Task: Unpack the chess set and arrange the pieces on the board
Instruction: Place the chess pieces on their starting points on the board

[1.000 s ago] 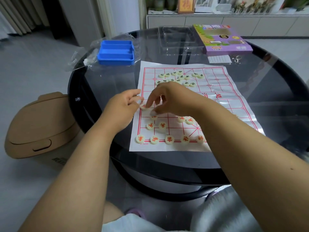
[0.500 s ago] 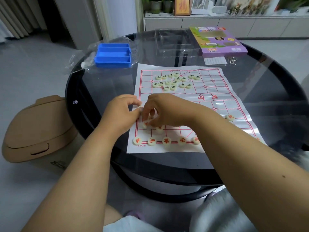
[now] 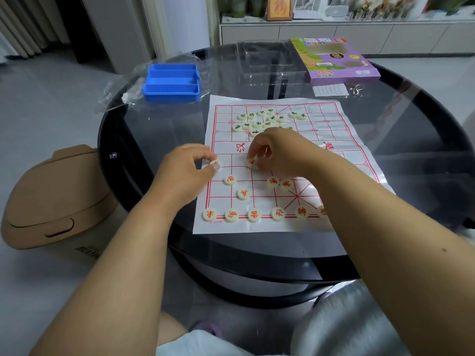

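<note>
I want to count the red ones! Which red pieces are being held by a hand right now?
Two: the left hand pinches the red piece at the board's left edge, and the right hand pinches the one further right. The other red pieces lie untouched.

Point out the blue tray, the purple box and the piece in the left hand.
blue tray [image 3: 171, 92]: head view, front wall.
purple box [image 3: 344, 76]: head view, near side.
pinched piece [image 3: 216, 164]: head view, top face.
</note>
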`<state>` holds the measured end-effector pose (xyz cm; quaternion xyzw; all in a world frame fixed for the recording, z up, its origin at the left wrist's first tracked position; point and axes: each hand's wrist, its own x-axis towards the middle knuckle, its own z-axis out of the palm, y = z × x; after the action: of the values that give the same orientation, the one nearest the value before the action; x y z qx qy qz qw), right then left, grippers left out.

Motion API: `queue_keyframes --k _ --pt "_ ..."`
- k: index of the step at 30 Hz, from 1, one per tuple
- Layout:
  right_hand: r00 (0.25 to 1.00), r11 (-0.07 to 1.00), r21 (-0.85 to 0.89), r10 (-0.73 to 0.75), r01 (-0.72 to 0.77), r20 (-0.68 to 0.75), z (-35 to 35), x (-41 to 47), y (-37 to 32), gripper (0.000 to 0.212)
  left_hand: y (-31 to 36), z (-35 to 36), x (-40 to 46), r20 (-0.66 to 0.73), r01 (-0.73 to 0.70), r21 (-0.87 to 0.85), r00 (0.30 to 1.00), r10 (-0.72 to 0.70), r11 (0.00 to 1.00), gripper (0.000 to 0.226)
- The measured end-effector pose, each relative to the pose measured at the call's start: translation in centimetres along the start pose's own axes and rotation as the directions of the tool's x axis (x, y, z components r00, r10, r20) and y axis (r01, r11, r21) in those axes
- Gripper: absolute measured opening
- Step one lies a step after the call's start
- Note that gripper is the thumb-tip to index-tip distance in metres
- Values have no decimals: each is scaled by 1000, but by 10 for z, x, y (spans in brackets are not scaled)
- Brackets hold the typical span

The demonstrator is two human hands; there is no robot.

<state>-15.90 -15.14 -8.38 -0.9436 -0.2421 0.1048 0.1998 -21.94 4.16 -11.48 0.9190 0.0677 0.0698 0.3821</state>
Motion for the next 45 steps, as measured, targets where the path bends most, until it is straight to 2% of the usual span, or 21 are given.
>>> queue_keyframes --k 8,11,14,18,25,28,30,32,37,45 --pt "999 998 53 -43 43 5 -6 -8 1 31 -1 0 0 -3 1 -7 1000 -1 1000 25" --pt "999 995 91 -41 44 -26 -16 -20 2 26 0 0 -1 -7 -2 -7 1000 2 1000 25" --pt "997 995 60 -78 78 -11 -14 -31 -7 19 0 0 -2 -14 -3 -14 1000 3 1000 26" --pt "993 993 -19 -113 114 43 1 -34 -22 27 1 0 -3 -16 -9 -9 1000 9 1000 28" --pt "989 990 -33 -134 136 59 12 -31 -26 21 1 0 -4 -20 -19 -2 1000 18 1000 27" --pt "995 994 54 -91 93 -49 -9 -33 -11 20 0 -1 -3 -7 -12 -10 1000 12 1000 26" --pt "988 994 110 -12 29 -153 -28 -36 7 21 -1 -1 -2 -4 -6 -18 1000 6 1000 26" --pt "980 992 118 57 -35 -189 -39 -37 24 21 -1 0 -2 -5 -4 -18 1000 4 1000 25" --pt "993 995 28 94 -92 -76 -30 -35 36 20 -1 0 -1 -15 -1 -21 1000 1 1000 26" --pt "994 994 7 107 -107 -20 -22 -32 40 21 -3 1 1 -18 -3 1 1000 3 1000 27"
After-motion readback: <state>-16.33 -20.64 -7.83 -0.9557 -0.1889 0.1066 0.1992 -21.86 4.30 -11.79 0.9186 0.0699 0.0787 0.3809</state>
